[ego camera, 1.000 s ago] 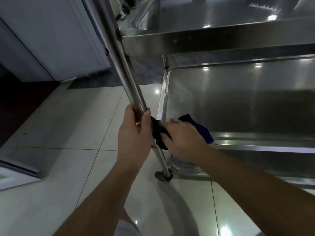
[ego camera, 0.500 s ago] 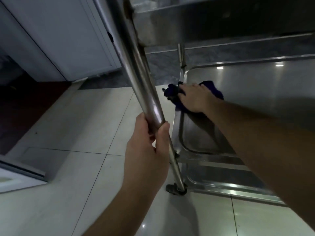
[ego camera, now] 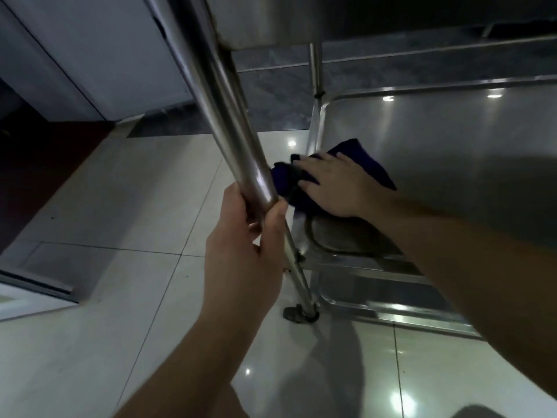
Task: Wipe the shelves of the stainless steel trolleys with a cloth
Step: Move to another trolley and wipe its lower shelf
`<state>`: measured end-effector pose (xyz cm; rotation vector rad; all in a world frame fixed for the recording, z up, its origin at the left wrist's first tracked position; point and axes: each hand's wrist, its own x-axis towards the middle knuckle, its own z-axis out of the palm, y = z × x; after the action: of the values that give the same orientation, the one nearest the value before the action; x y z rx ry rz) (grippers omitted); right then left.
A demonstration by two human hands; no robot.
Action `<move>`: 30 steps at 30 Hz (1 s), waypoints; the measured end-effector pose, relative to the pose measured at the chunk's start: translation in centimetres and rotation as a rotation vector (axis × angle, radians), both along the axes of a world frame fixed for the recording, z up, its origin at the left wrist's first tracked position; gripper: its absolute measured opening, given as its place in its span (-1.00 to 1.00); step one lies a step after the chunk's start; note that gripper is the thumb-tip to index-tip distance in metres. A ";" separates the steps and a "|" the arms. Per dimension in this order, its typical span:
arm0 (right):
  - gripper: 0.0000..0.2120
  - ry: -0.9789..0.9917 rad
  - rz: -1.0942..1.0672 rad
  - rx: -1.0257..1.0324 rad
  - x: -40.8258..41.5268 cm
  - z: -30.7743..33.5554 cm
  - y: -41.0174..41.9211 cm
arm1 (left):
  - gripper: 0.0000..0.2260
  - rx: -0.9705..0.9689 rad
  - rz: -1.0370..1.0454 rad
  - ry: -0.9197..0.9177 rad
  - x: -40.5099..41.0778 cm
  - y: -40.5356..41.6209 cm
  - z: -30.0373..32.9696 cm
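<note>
I see the cloth (ego camera: 358, 164), dark blue and bunched into folds, lying at the left rim of the trolley's middle shelf (ego camera: 452, 146), right of centre in the frame. One corner pokes up past the fingers and its left end spills over the rim to touch the upright post (ego camera: 229, 116). My right hand (ego camera: 337, 185) lies flat on top of it, fingers straight and spread, pressing it down onto the steel. My left hand (ego camera: 247, 245) is wrapped around the post at centre frame, thumb on the right side and fingers curled behind it.

The shelf is a shallow steel tray with a raised lip and a rounded corner at the top left, dull grey with small ceiling-light glints. Its surface stretches open toward the right edge of the frame, partly shaded by my forearm. The underside of the top shelf (ego camera: 256, 22) hangs low across the upper frame. The bottom shelf (ego camera: 385, 306) shows beneath my arm, and a caster (ego camera: 297, 313) sits at the post's foot on the pale floor tiles (ego camera: 105, 267), which lie open through the left and bottom of the frame.

Compared with half a second ago, the cloth and right hand sit lower and closer along the left rim, away from the far corner; a second ago they were at the near corner. The left hand keeps its grip on the post.
</note>
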<state>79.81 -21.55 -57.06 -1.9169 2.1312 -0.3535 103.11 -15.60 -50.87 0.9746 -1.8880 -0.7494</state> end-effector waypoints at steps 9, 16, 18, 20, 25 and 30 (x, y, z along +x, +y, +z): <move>-0.44 0.038 -0.116 0.065 2.9 0.1 13.7 | -0.90 -0.034 0.033 0.001 -0.3 0.1 -0.4; -0.39 0.125 -0.710 0.236 -7.0 -0.4 18.5 | -0.92 -0.020 0.040 0.010 -0.3 0.0 -0.7; -0.39 0.154 -0.747 0.228 -5.4 -0.8 16.5 | -0.93 -0.023 0.041 0.027 -0.4 -0.1 -0.7; -0.40 0.145 -0.614 0.137 -2.1 -0.5 12.9 | -0.93 -0.032 0.047 0.035 -0.5 -0.1 -0.8; -0.45 0.068 -0.040 0.015 5.3 -0.3 4.0 | -0.88 -0.061 0.033 0.017 -0.2 -0.5 -0.7; -0.52 0.088 -0.197 -0.073 -2.5 0.3 2.0 | -0.83 -0.053 0.045 0.022 -0.4 -0.9 -0.9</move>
<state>77.34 -19.54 -56.74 -1.7954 2.4044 -0.3964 102.74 -16.46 -51.81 0.9690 -1.8516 -0.6773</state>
